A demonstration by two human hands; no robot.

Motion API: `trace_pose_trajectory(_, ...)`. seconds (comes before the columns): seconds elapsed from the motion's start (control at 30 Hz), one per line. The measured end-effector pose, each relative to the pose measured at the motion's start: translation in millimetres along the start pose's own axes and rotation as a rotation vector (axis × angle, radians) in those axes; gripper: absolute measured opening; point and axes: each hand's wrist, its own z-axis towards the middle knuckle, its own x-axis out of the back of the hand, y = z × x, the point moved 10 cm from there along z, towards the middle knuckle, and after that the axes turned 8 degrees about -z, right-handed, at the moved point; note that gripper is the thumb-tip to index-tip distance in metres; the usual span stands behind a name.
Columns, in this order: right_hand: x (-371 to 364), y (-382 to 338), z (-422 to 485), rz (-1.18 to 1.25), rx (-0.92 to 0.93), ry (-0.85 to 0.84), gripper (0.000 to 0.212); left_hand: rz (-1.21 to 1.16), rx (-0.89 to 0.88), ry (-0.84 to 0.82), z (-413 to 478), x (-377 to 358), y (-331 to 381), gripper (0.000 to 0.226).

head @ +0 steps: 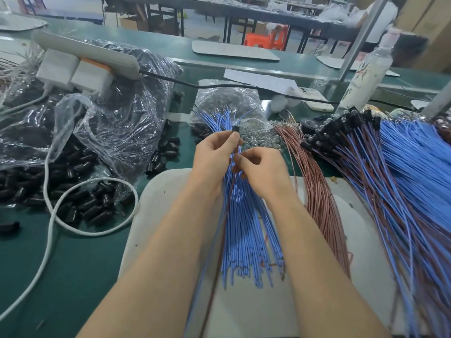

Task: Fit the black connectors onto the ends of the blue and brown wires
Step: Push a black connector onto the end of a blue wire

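- Bare green table (80, 276) lies open toward the near left corner, crossed only by a white cable (48, 240).
- Loose black connectors (85, 206) and plastic bags (117, 113) crowd the left edge.
- Brown wires (319, 191) and blue-and-brown bundles (402, 191) cover the right side.

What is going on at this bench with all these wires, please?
A person is fitting connectors onto wires. The left hand pinches a black connector above the blue wire bundle; the right hand pinches the wires just below it. To the left lie loose black connectors, to the right brown wires, and beyond them a finished pile with connectors on.
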Motion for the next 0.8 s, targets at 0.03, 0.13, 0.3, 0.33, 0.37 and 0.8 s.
trace_pose_trajectory(0.03, 0, 0, 0, 0.001, -0.002, -0.001, 0.016, -0.001, 0.000, 0.002, 0, 0, 0, 0.009)
trace_pose_trajectory(0.13, 0, -1, -1, 0.005, 0.001, -0.009, 0.017, 0.000, -0.002, 0.001, 0, 1, 1, 0.009)
trace_pose_trajectory(0.3, -3, 0, -1, 0.060, 0.004, -0.046, 0.024, -0.005, -0.004, -0.002, -1, 0, 2, 0.009)
trace_pose_trajectory(0.33, -3, 0, -1, 0.082, 0.003, -0.055, 0.024, -0.007, -0.005, -0.004, -1, 0, 2, 0.009)
trace_pose_trajectory(0.37, -4, -1, -1, 0.101, 0.002, -0.065, 0.024, -0.008, -0.005, -0.005, -1, 0, 2, 0.009)
trace_pose_trajectory(0.8, -15, 1, -1, 0.184, -0.031, -0.136, 0.018, -0.121, 0.049, -0.025, -4, -3, 0, 0.010)
